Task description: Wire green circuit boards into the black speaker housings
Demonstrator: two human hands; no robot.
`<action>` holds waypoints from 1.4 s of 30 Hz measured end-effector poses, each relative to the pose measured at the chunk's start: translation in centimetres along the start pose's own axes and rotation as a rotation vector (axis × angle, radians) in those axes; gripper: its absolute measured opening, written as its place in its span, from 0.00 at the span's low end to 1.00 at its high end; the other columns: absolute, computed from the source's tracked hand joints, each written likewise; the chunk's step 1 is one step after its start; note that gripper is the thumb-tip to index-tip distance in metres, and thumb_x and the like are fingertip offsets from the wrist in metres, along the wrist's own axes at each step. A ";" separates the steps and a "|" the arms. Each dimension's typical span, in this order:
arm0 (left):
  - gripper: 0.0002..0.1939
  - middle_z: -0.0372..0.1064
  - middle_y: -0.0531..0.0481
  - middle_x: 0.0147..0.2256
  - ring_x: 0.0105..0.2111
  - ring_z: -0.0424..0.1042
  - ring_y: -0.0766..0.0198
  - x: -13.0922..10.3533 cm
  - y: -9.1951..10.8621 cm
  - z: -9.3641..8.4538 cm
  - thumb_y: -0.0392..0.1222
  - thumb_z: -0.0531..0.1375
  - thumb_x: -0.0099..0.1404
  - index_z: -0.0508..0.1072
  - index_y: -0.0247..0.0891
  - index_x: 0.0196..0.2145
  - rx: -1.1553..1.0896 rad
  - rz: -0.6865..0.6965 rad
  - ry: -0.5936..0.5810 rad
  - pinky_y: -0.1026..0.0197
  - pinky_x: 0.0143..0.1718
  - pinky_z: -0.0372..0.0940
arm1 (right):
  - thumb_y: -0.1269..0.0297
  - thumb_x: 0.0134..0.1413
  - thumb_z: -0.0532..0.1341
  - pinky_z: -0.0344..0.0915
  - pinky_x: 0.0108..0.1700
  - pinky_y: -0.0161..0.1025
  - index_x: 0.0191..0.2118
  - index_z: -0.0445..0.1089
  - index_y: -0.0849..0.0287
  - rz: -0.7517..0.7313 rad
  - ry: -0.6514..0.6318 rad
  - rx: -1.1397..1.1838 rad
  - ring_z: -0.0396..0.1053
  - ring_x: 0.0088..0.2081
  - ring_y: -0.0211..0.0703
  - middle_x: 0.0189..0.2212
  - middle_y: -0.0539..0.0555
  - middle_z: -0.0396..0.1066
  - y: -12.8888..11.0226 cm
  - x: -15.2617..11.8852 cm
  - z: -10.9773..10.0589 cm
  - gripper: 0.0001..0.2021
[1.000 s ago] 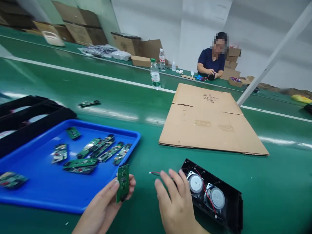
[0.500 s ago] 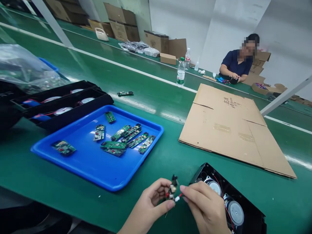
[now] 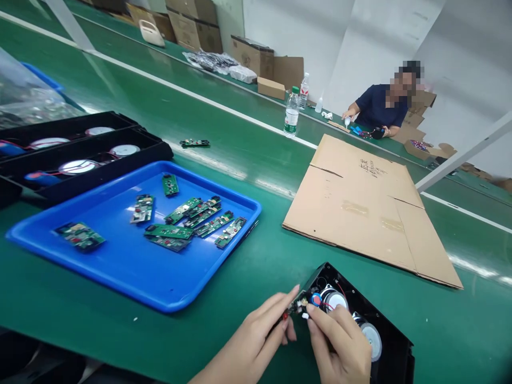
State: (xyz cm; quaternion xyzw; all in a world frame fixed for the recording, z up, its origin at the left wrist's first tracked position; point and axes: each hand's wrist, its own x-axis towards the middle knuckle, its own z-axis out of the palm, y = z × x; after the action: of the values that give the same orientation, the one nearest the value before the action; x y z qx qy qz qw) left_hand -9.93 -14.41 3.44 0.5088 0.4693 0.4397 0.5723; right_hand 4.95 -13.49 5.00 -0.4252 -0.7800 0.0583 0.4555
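Lower centre of the frame: the left hand pinches a small circuit board between thumb and fingers, holding it at the near left corner of an open black speaker housing. The right hand, just beside it, closes its fingertips on a white connector with red wires, touching the board. Inside the housing, two round speaker drivers lie side by side; the nearer one is partly covered by the right hand.

Left of centre: a blue tray on the green conveyor belt carries loose green circuit boards. Behind it, at the left edge, stand further black housings with drivers inside.

Right of centre: a flattened cardboard sheet lies on the belt. Upper centre: a water bottle. Upper right: a co-worker in a dark shirt sits at the far side, hands on small items.
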 end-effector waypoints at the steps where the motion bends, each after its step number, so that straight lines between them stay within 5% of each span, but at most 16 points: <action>1: 0.15 0.72 0.49 0.25 0.22 0.68 0.61 0.0 0.2 -0.2 0.44 0.55 0.58 0.73 0.45 0.43 0.032 -0.033 -0.047 0.64 0.28 0.65 | 0.73 0.55 0.55 0.63 0.24 0.31 0.40 0.71 0.58 0.009 -0.014 0.021 0.65 0.23 0.34 0.24 0.52 0.67 0.1 0.1 -0.1 0.10; 5: 0.12 0.74 0.50 0.27 0.26 0.72 0.58 -0.3 1.5 -0.5 0.42 0.60 0.53 0.73 0.45 0.38 0.012 -0.195 -0.118 0.62 0.29 0.67 | 0.74 0.55 0.54 0.68 0.29 0.33 0.41 0.70 0.57 -0.036 -0.091 0.035 0.69 0.29 0.37 0.30 0.55 0.70 0.4 0.7 -0.4 0.11; 9: 0.05 0.71 0.52 0.22 0.23 0.72 0.57 0.0 2.3 -0.2 0.40 0.62 0.48 0.73 0.43 0.27 -0.077 -0.228 0.035 0.62 0.26 0.68 | 0.75 0.54 0.54 0.68 0.28 0.32 0.40 0.70 0.58 -0.040 -0.077 0.048 0.69 0.27 0.36 0.27 0.53 0.71 0.6 0.8 -0.2 0.11; 12: 0.03 0.71 0.50 0.24 0.25 0.70 0.58 0.3 2.1 0.0 0.42 0.64 0.46 0.74 0.42 0.21 -0.062 -0.129 0.133 0.62 0.27 0.67 | 0.76 0.54 0.55 0.68 0.29 0.33 0.39 0.70 0.58 -0.042 -0.054 0.068 0.68 0.26 0.36 0.25 0.52 0.71 0.5 0.5 0.1 0.10; 16: 0.07 0.73 0.47 0.30 0.32 0.72 0.55 0.6 1.0 0.2 0.43 0.65 0.46 0.73 0.40 0.23 -0.278 -0.142 0.111 0.59 0.37 0.67 | 0.75 0.54 0.56 0.66 0.26 0.33 0.38 0.70 0.60 -0.060 -0.052 0.070 0.65 0.24 0.35 0.22 0.52 0.69 0.2 0.1 0.4 0.08; 20: 0.16 0.74 0.49 0.28 0.32 0.73 0.56 0.5 0.3 0.2 0.42 0.68 0.43 0.71 0.41 0.32 -0.490 -0.230 0.113 0.60 0.33 0.68 | 0.78 0.52 0.56 0.66 0.27 0.34 0.40 0.70 0.60 -0.040 0.005 0.071 0.64 0.24 0.35 0.23 0.51 0.67 0.1 0.0 0.4 0.11; 35: 0.17 0.70 0.51 0.25 0.28 0.70 0.62 0.3 0.3 0.1 0.46 0.69 0.42 0.77 0.37 0.31 -0.471 -0.303 0.039 0.62 0.32 0.67 | 0.78 0.54 0.55 0.61 0.23 0.35 0.39 0.68 0.66 -0.210 -0.097 -0.023 0.60 0.23 0.36 0.21 0.53 0.66 0.8 -0.1 0.1 0.08; 42: 0.02 0.64 0.53 0.26 0.28 0.66 0.67 0.3 0.8 -0.6 0.37 0.64 0.50 0.77 0.37 0.25 -0.209 -0.086 -0.124 0.69 0.29 0.66 | 0.80 0.53 0.56 0.59 0.23 0.35 0.40 0.67 0.67 -0.225 -0.093 0.046 0.59 0.24 0.37 0.22 0.55 0.67 0.9 0.1 0.0 0.09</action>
State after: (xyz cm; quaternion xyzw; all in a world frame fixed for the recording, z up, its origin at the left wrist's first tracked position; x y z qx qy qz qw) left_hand -10.50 -13.93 4.21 0.4519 0.4059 0.4293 0.6684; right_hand 5.52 -12.85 4.62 -0.3213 -0.8415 0.0444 0.4320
